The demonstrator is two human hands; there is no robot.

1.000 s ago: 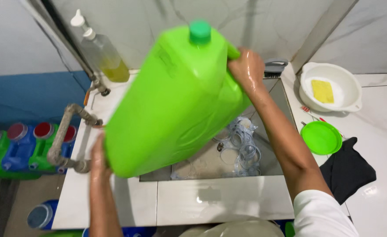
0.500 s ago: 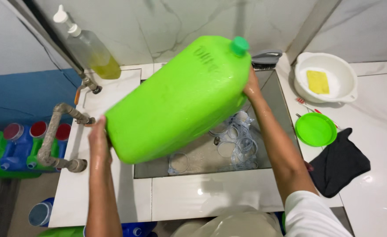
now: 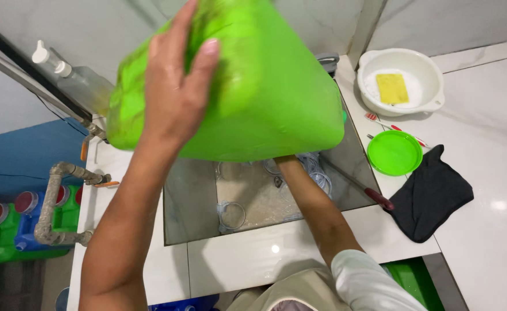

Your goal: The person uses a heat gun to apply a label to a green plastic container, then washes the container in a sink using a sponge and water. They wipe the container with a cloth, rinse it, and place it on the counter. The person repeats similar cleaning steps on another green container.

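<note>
From the head camera, you held the big green jerrycan [image 3: 248,86] above the sink [image 3: 190,201], your left hand [image 3: 176,95] spread flat on its side, your right hand hidden beneath it, grip unclear. It looked bulky, stiff and slick when wet, best gripped at both ends. The white basin [image 3: 432,101] held a yellow sponge [image 3: 393,88]; the sink held clear rings

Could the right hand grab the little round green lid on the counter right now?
Probably not right away. The right hand is hidden beneath the big green plastic jug, seemingly supporting it over the sink, while the left hand presses its side. The round green lid lies uncovered nearby, so the path itself looks free.
</note>
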